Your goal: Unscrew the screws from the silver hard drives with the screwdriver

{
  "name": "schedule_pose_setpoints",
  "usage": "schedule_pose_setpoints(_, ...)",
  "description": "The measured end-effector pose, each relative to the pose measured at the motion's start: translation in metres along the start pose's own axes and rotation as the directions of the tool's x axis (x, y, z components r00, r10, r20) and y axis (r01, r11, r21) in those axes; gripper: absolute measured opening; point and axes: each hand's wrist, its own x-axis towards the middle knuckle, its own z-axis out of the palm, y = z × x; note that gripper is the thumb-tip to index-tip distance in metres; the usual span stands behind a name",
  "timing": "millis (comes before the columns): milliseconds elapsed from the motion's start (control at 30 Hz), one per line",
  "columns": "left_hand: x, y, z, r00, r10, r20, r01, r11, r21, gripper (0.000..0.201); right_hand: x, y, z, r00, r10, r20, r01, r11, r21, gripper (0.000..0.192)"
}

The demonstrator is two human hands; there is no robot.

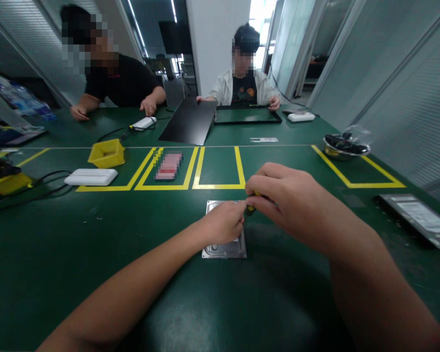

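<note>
A silver hard drive [224,252] lies flat on the green table in front of me, partly covered by my left hand. My left hand [225,222] rests over its middle with curled fingers reaching to the drive's right edge; what they pinch, if anything, is hidden. My right hand [291,198] is closed around a yellow-and-black screwdriver [250,209], just above and right of the drive. Its handle shows only in part between my fingers, and the tip is hidden by my left fingertips.
Right of me lies another silver drive [420,217]. A metal bowl [346,147] holds dark parts. Yellow tape [220,186] marks table sections, with a pink object [168,166], a yellow bin [107,153] and a white power strip [91,177] nearby. Across, a person handles a black panel [190,121]; another sits left.
</note>
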Motion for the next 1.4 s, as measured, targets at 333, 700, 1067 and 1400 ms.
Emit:
schedule_pose_setpoints(333,-0.001,-0.004,0.003,1.0,0.001,-0.005,-0.001,1.0,-0.015,0.016,-0.001,-0.004,-0.01,0.997,-0.068,0.026,0.064,0.99,0.13,0.017)
schedule_pose_setpoints(700,-0.002,-0.003,0.0,1.0,0.014,0.002,-0.014,0.997,-0.071,0.017,-0.003,-0.002,-0.006,0.998,0.047,0.052,-0.048,0.999,0.019,0.012)
schedule_pose_setpoints(1067,-0.001,0.004,-0.008,0.999,-0.011,0.035,0.016,0.989,-0.146,0.019,0.0,-0.009,-0.004,0.988,0.139,0.073,-0.135,0.989,-0.054,0.016)
schedule_pose_setpoints(1400,-0.001,0.002,-0.01,0.999,0.002,0.043,0.007,0.98,-0.201,0.019,-0.002,-0.012,-0.002,0.989,0.14,0.043,-0.134,0.985,-0.109,0.018)
